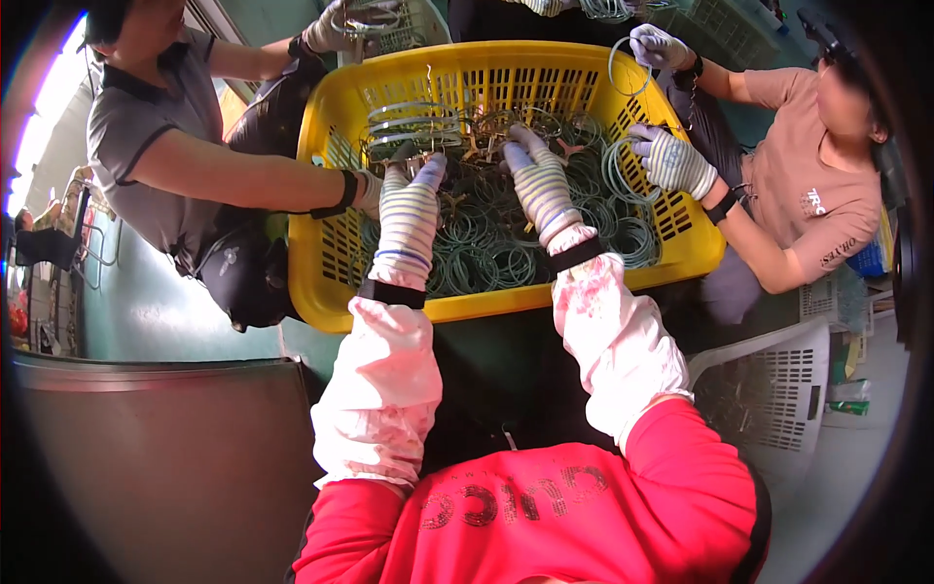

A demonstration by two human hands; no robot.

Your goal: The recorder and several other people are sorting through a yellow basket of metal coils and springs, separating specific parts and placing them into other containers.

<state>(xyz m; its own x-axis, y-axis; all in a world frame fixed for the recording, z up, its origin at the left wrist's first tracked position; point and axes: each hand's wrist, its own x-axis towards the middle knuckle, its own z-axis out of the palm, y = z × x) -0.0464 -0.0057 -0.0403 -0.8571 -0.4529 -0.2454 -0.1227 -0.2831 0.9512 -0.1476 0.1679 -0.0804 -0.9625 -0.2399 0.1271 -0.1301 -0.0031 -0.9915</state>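
So the main thing here is a big loose tangle of thin grey-green metal rings (486, 258), looks like wire, filling most of a yellow basket (306, 263). They're in messy coils, lots of them overlapping, some lying flat and others tilted. Toward the back left there's a neater set of pale hoops (413, 124), one above another with gaps between, right by the left hand (405, 219). Copper-coloured pieces (474, 153) sit among the rings around the fingertips, one right at the left fingers. The right hand (541, 190) reaches into the rings too; can't really tell what it's gripping, if anything.
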